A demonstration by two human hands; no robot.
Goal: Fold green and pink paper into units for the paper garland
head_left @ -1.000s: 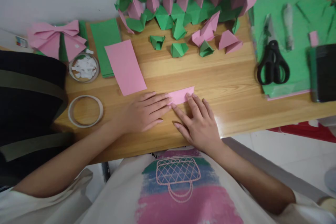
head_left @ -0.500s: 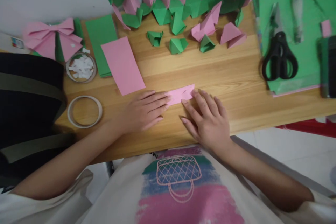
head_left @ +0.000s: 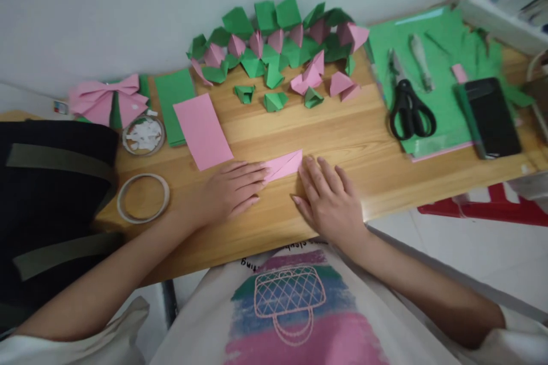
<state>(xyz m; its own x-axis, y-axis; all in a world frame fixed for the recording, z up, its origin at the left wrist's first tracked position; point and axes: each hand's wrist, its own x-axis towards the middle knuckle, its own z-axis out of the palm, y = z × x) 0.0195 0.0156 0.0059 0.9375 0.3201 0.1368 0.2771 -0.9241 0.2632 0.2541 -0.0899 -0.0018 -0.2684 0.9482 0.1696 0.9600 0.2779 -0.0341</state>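
Observation:
A narrow folded strip of pink paper (head_left: 284, 165) lies on the wooden table (head_left: 257, 222), with a slanting crease or edge across its face. My left hand (head_left: 233, 191) rests flat on the strip's left end, fingers stretched out and covering that end. At the other end, my right hand (head_left: 329, 197) lies with its fingers spread on the tabletop, fingertips right by the strip's right edge. Beyond my left hand is a flat pink paper sheet (head_left: 204, 132), partly over a stack of green paper (head_left: 174, 97).
Folded green and pink paper pieces (head_left: 274, 51) stand along the wall. Scissors (head_left: 409, 111) and a phone (head_left: 492, 117) lie on green sheets at right. At left are a pink paper bow (head_left: 107, 100), a tape roll (head_left: 143, 218), a dish of white scraps (head_left: 148, 136) and a black bag (head_left: 47, 194).
The camera view has shifted, showing more of the table's right side. My right fingers have come off the strip's face to its right edge; a slanting line across the strip now shows.

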